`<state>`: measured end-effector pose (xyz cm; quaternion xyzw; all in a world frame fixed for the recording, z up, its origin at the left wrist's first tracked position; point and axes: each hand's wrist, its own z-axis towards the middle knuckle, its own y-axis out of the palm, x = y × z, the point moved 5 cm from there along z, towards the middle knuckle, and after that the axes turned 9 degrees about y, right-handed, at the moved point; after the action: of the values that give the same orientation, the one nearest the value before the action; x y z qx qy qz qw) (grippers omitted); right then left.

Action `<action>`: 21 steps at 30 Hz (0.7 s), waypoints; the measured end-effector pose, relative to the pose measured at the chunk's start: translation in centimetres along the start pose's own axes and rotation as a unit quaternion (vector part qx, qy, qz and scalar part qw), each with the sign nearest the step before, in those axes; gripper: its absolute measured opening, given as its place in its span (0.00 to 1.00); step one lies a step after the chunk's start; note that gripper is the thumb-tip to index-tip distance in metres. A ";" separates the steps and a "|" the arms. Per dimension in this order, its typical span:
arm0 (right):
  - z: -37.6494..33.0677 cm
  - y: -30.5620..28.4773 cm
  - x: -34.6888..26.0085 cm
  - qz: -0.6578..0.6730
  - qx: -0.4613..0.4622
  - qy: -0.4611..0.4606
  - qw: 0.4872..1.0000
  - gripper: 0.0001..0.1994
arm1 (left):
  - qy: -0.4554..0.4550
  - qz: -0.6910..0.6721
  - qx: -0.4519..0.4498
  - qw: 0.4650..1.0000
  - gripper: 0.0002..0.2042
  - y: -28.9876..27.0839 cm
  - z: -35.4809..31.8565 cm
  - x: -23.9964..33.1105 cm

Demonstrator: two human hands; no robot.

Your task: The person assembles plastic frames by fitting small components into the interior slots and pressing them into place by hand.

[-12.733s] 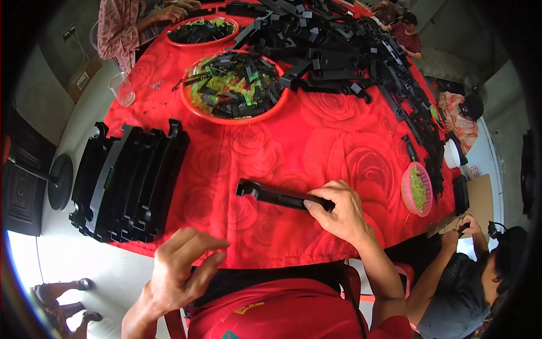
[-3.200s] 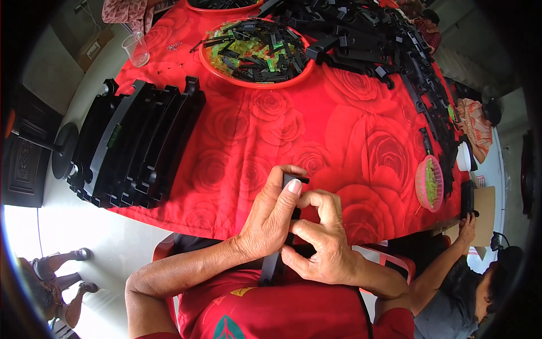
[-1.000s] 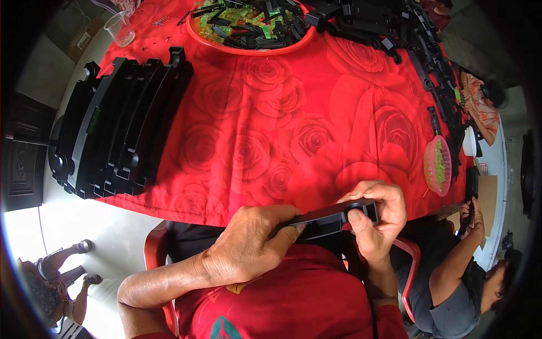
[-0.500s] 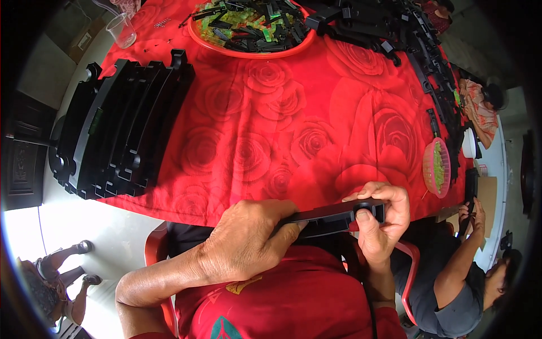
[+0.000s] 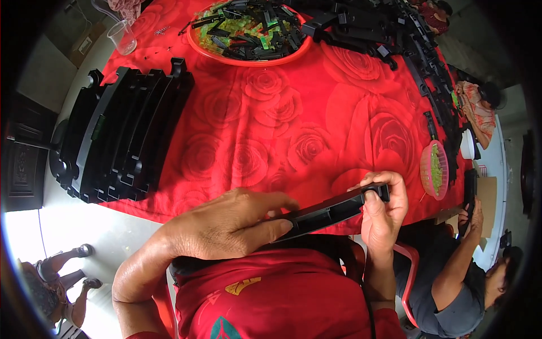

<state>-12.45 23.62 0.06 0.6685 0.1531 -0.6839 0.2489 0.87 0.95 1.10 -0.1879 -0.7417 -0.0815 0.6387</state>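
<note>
Both my hands hold one long black plastic part [image 5: 322, 219] just in front of my body, over the near table edge. My left hand [image 5: 237, 223] grips its left end, the thumb lying along the near side. Around the right end, my right hand [image 5: 385, 212] is closed, thumb pressed on the near face and fingers behind. The part tilts, its right end higher, and its open channelled side shows. Its left end is hidden under my left hand. To the left, a row of similar long black parts [image 5: 127, 133] stands at the table edge.
A red flowered cloth [image 5: 271, 152] covers the table. At the back stands a red basin [image 5: 248, 61] of small black and yellow-green pieces. More black parts [image 5: 361, 31] heap along the far right. A pink basket [image 5: 435, 169] holds green bits. A co-worker [image 5: 457, 288] sits at right.
The right end of the black part has risen and the part has turned, showing more of its channelled side. My left hand has shifted slightly left along it.
</note>
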 end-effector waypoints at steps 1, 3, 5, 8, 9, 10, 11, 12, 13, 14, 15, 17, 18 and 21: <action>0.1 0.1 0.1 0.004 0.009 0.005 1.000 0.16 | -0.001 0.000 0.001 1.000 0.22 0.4 0.0 -0.5; 0.1 0.0 0.1 0.010 0.013 0.012 1.000 0.16 | 0.081 0.006 0.058 0.995 0.19 1.0 -0.1 -0.7; 0.0 0.0 0.0 0.013 0.018 0.018 1.000 0.15 | 0.080 -0.001 0.087 0.993 0.18 1.2 0.2 -1.1; -0.4 0.4 0.2 0.018 0.024 0.022 0.999 0.15 | 0.078 -0.010 0.146 0.986 0.15 1.4 0.1 -1.8; -0.6 0.2 0.2 -0.020 0.021 0.014 1.000 0.15 | 0.082 -0.013 0.171 0.982 0.12 1.3 0.1 -1.9; -0.9 0.0 0.3 -0.057 0.017 0.006 0.998 0.15 | 0.082 -0.013 0.171 0.982 0.12 1.2 0.0 -1.7; -1.1 -0.3 0.4 -0.074 0.003 0.003 0.997 0.15 | 0.075 -0.014 0.172 0.982 0.12 1.0 -0.1 -1.4; -1.4 -0.4 0.2 -0.073 0.002 0.003 0.997 0.15 | 0.067 -0.015 0.174 0.982 0.12 0.9 -0.2 -1.2; -1.6 -0.3 0.0 -0.089 -0.008 0.020 0.996 0.16 | 0.067 -0.015 0.174 0.982 0.12 0.7 -0.2 -1.2; -1.8 -0.2 -0.2 -0.104 -0.017 0.036 0.994 0.17 | 0.048 -0.008 0.161 0.986 0.12 0.6 -0.1 -1.4; -2.1 -0.3 -0.2 -0.108 -0.018 0.065 0.992 0.17 | 0.028 0.001 0.149 0.988 0.13 0.6 -0.1 -1.5; -2.0 -0.1 -0.6 -0.134 -0.035 0.057 0.989 0.16 | 0.030 0.036 0.161 0.986 0.14 0.1 -0.1 -1.2; -2.0 0.0 -0.7 -0.161 -0.050 0.050 0.984 0.15 | 0.032 0.071 0.171 0.982 0.15 -0.2 -0.1 -1.0; -1.9 -0.7 0.3 -0.153 -0.010 0.033 0.988 0.14 | 0.138 0.199 0.307 0.921 0.17 -1.7 -0.3 0.5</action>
<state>-11.24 25.18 -0.41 0.6570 0.2686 -0.6897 0.1432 0.44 -0.65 1.89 -0.1134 -0.5822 0.2534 0.7642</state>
